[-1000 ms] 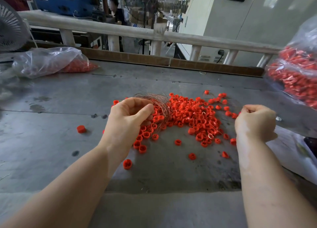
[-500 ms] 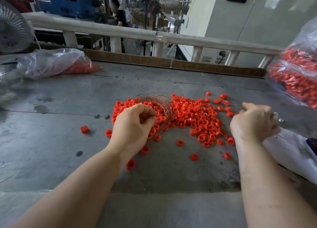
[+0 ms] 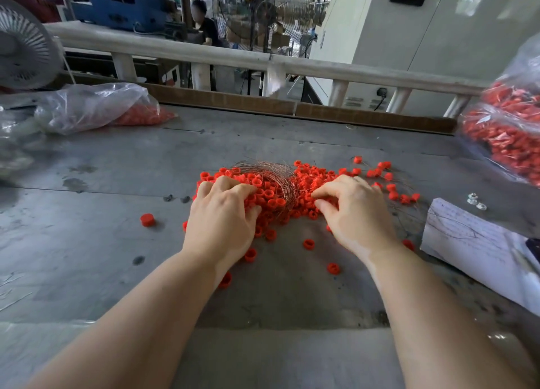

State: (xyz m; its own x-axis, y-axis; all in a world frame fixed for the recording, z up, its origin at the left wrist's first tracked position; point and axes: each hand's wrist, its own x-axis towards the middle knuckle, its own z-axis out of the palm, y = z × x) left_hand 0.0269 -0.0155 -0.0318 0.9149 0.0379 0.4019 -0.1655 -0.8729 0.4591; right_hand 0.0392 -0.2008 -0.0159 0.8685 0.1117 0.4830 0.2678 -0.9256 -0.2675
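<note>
A heap of small red plastic caps (image 3: 309,181) lies in the middle of the grey metal table (image 3: 87,242). A bundle of thin copper-coloured wires (image 3: 271,175) curves across the heap. My left hand (image 3: 222,222) rests palm down on the heap's left side, fingers spread over the caps. My right hand (image 3: 353,210) lies on the heap's right side, fingers bent down onto the caps and reaching toward the wires. Whether either hand grips anything under its fingers is hidden. Several stray caps (image 3: 147,219) lie around the heap.
A clear bag with red caps (image 3: 96,108) lies at the back left, beside a white fan (image 3: 23,43). A fuller bag of red parts (image 3: 508,125) stands at the right edge. A white paper sheet (image 3: 473,242) lies right of my right hand. A railing (image 3: 263,61) borders the far side.
Both hands have come down and inward onto the heap. The right hand moved left from the heap's right edge; the left hand went from curled above the caps to flat on them.
</note>
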